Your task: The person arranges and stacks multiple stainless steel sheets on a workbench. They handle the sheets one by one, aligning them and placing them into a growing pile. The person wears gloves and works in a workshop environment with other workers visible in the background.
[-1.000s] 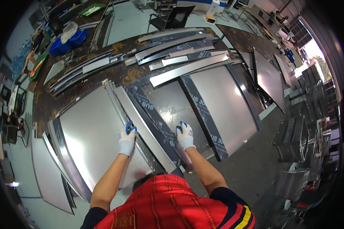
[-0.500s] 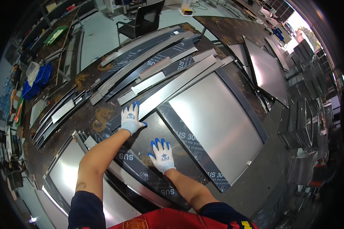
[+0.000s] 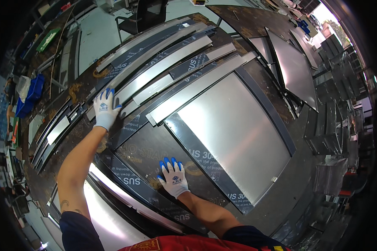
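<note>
My left hand (image 3: 106, 109), in a white glove with blue fingertips, lies with fingers spread on the near-left ends of several long metal strips. The silver strip (image 3: 165, 58) beside it is one of a fanned row, some with dark printed film. My right hand (image 3: 173, 178), gloved alike, rests palm down with fingers apart on the dark tabletop (image 3: 144, 144). To its right lies a large silver panel (image 3: 238, 129) with dark film along its sides. Across the panel's far edge runs another silver strip (image 3: 201, 90).
More sheet metal panels (image 3: 107, 209) lie at the near left. Beyond the table are a black chair (image 3: 144, 19) and a blue bin (image 3: 30, 96). A second table with a panel (image 3: 291, 69) stands at the far right, near stacked dark metal boxes (image 3: 324, 129).
My left hand has moved left and away from me, onto the strip ends. The strips have shifted and lie more nearly parallel. My right hand has barely moved, and the view has shifted slightly.
</note>
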Motion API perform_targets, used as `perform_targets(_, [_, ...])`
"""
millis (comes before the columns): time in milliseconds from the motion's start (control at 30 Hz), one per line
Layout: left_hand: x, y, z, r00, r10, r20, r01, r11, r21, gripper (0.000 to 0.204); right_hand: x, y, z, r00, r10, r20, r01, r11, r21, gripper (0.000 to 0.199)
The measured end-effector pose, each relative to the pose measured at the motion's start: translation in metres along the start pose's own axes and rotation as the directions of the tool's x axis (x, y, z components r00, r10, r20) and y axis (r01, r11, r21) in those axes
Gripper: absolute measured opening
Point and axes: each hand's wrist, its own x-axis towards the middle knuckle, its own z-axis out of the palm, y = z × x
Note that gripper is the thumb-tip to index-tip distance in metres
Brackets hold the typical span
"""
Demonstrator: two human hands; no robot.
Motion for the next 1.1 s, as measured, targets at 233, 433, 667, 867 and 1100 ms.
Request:
perform_targets(233, [-0.044, 0.105, 0.040, 0.948, 0.210, 0.238, -0.128, 0.939, -0.320, 0.067, -0.003, -0.002, -0.003, 1.000, 0.007, 0.009, -0.007, 1.000, -0.016, 0.074])
perform_targets(433, [-0.082, 0.069, 0.045, 0.951, 0.194, 0.241, -0.138, 0.963, -0.231, 0.110, -0.001, -0.001, 0.000, 0.999, 0.017, 0.044, -0.016, 1.000, -0.024, 0.075])
perform_targets(667, [-0.075, 0.047, 0.055, 0.975, -0.059, 0.214, 0.081, 0.992, -0.096, 0.094, -0.002, -0.001, 0.000, 0.999, 0.017, 0.030, -0.016, 0.999, -0.036, 0.073])
perform_targets(867, [0.001, 0.000, 0.028, 0.991, -0.126, -0.048, 0.119, 0.985, -0.124, 0.075, -0.003, -0.002, -0.003, 1.000, 0.008, -0.024, -0.007, 1.000, 0.006, 0.072])
perform_targets(1100, [0.036, -0.026, 0.011, 0.978, -0.193, -0.075, 0.161, 0.936, -0.312, 0.068, -0.001, -0.003, -0.008, 1.000, 0.016, -0.023, -0.016, 1.000, 0.004, 0.073])
